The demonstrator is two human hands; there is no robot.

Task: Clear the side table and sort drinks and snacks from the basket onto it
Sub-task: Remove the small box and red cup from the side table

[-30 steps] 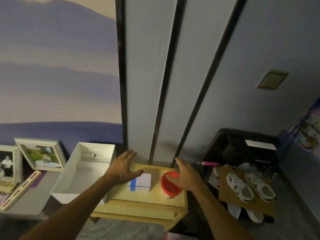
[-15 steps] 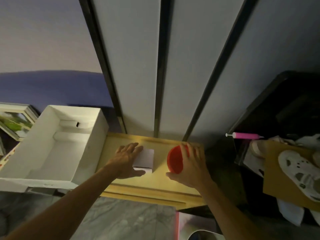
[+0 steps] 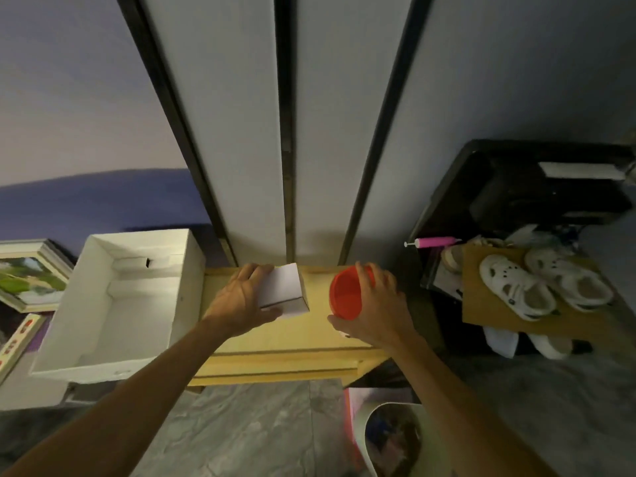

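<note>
A small wooden side table stands against the panelled wall. My left hand grips a small white box from its left side; the box is tilted, lifted off the tabletop at one edge. My right hand holds a red plastic cup tipped on its side, its mouth facing left toward me. A basket with dark contents shows at the bottom edge, partly hidden by my right forearm.
An open white cardboard box sits left of the table. Framed pictures lie further left. On the right, a black crate, a pink syringe-like tube and white clogs on a cardboard sheet.
Both hands have closed on their objects: the white box is now tilted up in my left hand and the red cup is tipped in my right. The camera has tilted down and nearer.
</note>
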